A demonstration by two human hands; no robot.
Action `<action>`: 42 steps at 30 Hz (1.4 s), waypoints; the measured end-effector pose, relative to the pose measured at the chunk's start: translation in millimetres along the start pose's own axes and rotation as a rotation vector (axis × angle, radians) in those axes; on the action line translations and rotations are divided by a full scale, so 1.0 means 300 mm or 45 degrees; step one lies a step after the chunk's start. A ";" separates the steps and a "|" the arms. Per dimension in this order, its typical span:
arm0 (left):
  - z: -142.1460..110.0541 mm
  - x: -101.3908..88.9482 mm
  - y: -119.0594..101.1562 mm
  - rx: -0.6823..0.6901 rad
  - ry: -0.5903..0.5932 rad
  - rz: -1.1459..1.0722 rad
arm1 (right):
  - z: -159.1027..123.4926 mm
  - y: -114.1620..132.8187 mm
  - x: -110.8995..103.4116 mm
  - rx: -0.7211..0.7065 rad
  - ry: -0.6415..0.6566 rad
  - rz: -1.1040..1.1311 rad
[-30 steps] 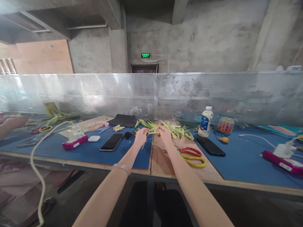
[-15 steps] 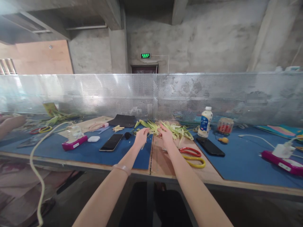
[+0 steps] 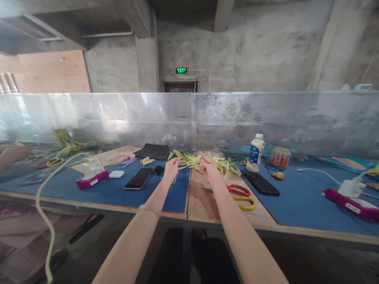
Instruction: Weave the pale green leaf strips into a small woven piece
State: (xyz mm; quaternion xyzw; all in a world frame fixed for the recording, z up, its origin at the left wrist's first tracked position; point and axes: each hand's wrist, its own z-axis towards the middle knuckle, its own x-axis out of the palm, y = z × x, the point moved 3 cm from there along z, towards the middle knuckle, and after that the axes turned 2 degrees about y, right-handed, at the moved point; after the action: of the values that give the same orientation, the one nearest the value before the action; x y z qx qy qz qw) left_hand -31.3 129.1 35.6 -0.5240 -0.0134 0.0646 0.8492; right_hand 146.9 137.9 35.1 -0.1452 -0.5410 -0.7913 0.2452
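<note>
A loose pile of pale green and yellowish leaf strips [image 3: 226, 162] lies at the middle of the table, by the perforated screen. At its left end is my left hand [image 3: 171, 170], fingers closed together, with a thin leaf strip [image 3: 175, 179] hanging below them. My right hand [image 3: 209, 169] reaches into the front of the pile; its fingers are stretched out and apart, touching the strips. Scissors [image 3: 244, 203] with one red and one yellow handle lie beside my right forearm, which hides part of the blades.
A phone [image 3: 138, 178] and white case [image 3: 116, 174] lie left; another phone [image 3: 262, 184], a bottle [image 3: 256, 154] and a clear jar [image 3: 280, 157] stand right. Magenta power strips [image 3: 92, 179] sit either side. A cable [image 3: 41, 209] hangs over the edge. Another person's hand [image 3: 14, 154] is far left.
My left hand has moved a little left, away from the pile, with the strip below its fingers. My right hand has stayed at the pile, its fingers shifting slightly.
</note>
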 end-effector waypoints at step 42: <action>-0.006 -0.035 -0.009 -0.329 -0.024 -0.673 | -0.053 0.022 0.031 0.312 0.474 0.064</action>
State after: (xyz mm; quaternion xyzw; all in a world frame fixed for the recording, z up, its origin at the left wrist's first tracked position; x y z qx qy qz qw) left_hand -41.3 125.0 37.6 -0.6054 -0.1652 -0.1562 0.7628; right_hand 143.3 119.2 39.1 0.0208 -0.5748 -0.7263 0.3763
